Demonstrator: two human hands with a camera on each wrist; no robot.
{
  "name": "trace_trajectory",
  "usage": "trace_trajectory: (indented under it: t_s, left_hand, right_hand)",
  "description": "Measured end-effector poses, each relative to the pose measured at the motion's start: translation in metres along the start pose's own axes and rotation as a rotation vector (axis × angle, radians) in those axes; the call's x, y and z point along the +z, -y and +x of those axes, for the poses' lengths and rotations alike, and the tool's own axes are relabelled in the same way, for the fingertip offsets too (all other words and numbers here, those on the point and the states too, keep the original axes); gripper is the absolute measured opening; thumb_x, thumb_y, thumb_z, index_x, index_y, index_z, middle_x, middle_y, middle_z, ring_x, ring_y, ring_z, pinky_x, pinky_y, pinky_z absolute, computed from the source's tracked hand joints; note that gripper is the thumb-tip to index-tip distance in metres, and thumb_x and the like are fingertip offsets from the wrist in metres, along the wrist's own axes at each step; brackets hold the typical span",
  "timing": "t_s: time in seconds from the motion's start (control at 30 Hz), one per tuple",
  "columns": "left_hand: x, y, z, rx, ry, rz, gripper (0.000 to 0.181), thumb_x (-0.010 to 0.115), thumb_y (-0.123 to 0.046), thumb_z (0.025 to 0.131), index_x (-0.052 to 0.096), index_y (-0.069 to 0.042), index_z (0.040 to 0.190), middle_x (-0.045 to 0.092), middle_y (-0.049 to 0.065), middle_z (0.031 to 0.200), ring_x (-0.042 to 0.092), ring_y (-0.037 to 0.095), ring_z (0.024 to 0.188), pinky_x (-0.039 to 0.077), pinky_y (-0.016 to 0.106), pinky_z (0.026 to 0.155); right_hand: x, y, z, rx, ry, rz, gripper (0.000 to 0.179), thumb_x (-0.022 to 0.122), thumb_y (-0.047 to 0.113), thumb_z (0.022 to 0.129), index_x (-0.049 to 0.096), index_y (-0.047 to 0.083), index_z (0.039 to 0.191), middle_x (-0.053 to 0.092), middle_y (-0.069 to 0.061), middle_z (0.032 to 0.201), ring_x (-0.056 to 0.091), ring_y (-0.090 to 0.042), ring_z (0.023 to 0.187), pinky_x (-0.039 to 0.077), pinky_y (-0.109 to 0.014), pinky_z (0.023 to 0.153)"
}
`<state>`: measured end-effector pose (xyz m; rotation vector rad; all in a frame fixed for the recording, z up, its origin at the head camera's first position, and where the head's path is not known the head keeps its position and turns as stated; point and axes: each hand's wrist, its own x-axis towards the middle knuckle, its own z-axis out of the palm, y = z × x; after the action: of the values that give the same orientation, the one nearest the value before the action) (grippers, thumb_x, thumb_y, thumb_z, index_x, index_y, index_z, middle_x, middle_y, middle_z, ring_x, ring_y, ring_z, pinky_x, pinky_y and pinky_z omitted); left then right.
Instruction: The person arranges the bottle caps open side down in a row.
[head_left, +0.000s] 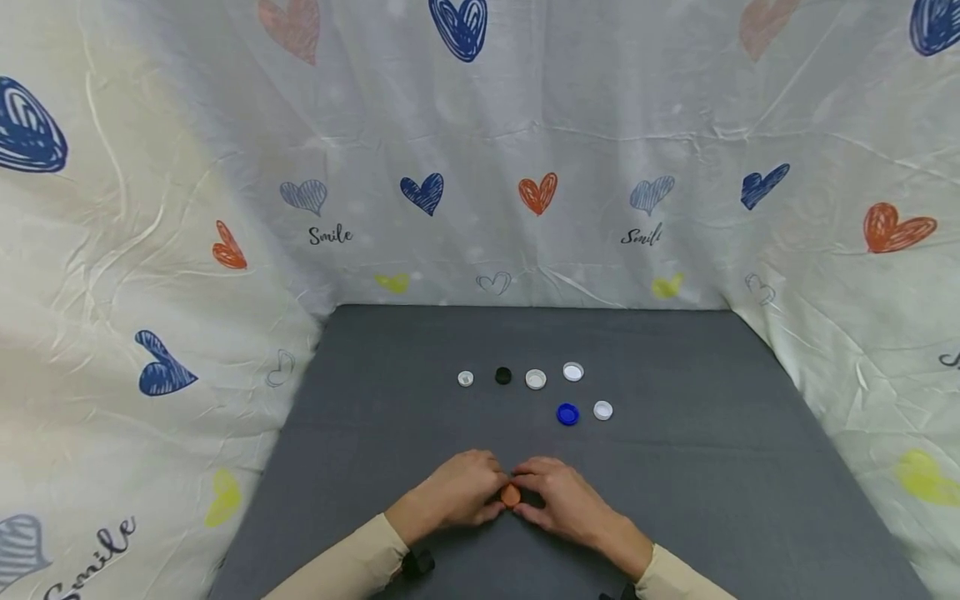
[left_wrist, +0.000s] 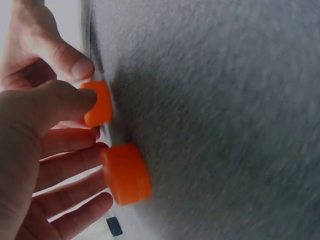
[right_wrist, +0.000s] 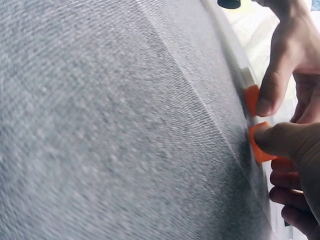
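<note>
My left hand (head_left: pixel 467 489) and right hand (head_left: pixel 564 500) meet near the front of the table, with the thumbs and index fingers of both around an orange bottle cap (head_left: pixel 511 496). In the right wrist view my right thumb presses that orange cap (right_wrist: pixel 260 145), while a second orange cap (right_wrist: pixel 251 99) shows beside the left thumb. From the left wrist, one orange cap (left_wrist: pixel 102 106) appears at the left thumb tip. Another orange cap (left_wrist: pixel 127 175) stands by the left hand's other fingers. Only one of the two is visible from the head; the hands hide the other.
Farther back on the grey table (head_left: pixel 375 367) lie a small white cap (head_left: pixel 466 379), a black cap (head_left: pixel 503 376), a blue cap (head_left: pixel 567 414) and several more white caps (head_left: pixel 536 380). White cloth (head_left: pixel 480 150) printed with hearts hangs behind and along both sides.
</note>
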<state>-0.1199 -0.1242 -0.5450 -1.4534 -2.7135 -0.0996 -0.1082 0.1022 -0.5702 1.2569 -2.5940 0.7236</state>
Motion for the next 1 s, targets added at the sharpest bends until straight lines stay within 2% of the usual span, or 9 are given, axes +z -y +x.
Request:
trace_trajectory:
  t_s: [0.13, 0.23, 0.5, 0.77, 1.0]
  left_hand:
    - [-0.007, 0.006, 0.001, -0.027, -0.003, 0.011, 0.022, 0.074, -0.041, 0.086, 0.075, -0.022, 0.097, 0.069, -0.01, 0.09, 0.063, 0.01, 0.088, 0.054, 0.032, 0.081]
    - [-0.014, 0.012, 0.003, -0.04, -0.022, 0.042, 0.024, 0.073, -0.043, 0.087, 0.074, -0.02, 0.096, 0.068, -0.009, 0.088, 0.063, 0.011, 0.085, 0.055, 0.033, 0.079]
    - [-0.031, 0.026, 0.016, -0.13, -0.055, 0.045, 0.037, 0.072, -0.043, 0.091, 0.073, -0.015, 0.116, 0.072, -0.001, 0.112, 0.069, 0.016, 0.102, 0.057, 0.035, 0.09]
    - [-0.042, 0.038, 0.038, -0.171, -0.108, 0.051, 0.042, 0.074, -0.043, 0.089, 0.071, -0.014, 0.119, 0.072, -0.001, 0.11, 0.068, 0.014, 0.098, 0.058, 0.033, 0.084]
    - [-0.048, 0.043, 0.059, -0.221, -0.074, 0.04, 0.044, 0.073, -0.047, 0.089, 0.071, -0.015, 0.118, 0.072, -0.002, 0.111, 0.068, 0.014, 0.096, 0.058, 0.032, 0.083]
  right_hand:
    - [-0.006, -0.002, 0.003, 0.002, 0.023, 0.005, 0.033, 0.082, 0.033, 0.083, 0.076, 0.014, 0.109, 0.07, 0.001, 0.116, 0.065, -0.016, 0.111, 0.054, -0.039, 0.094]
    - [-0.012, -0.007, 0.005, 0.0, 0.012, -0.009, 0.036, 0.083, 0.033, 0.083, 0.075, 0.011, 0.111, 0.071, 0.0, 0.116, 0.065, -0.017, 0.111, 0.054, -0.039, 0.094]
    - [-0.039, -0.028, 0.012, 0.06, -0.044, -0.088, 0.044, 0.083, 0.036, 0.082, 0.074, 0.01, 0.116, 0.071, -0.001, 0.117, 0.065, -0.019, 0.113, 0.053, -0.041, 0.097]
    - [-0.064, -0.05, 0.017, 0.123, -0.072, -0.17, 0.047, 0.083, 0.036, 0.082, 0.073, 0.01, 0.12, 0.071, -0.002, 0.119, 0.066, -0.021, 0.113, 0.055, -0.043, 0.095]
    - [-0.081, -0.065, 0.021, 0.146, -0.085, -0.205, 0.048, 0.085, 0.035, 0.081, 0.073, 0.01, 0.119, 0.072, -0.005, 0.119, 0.067, -0.024, 0.112, 0.055, -0.047, 0.094]
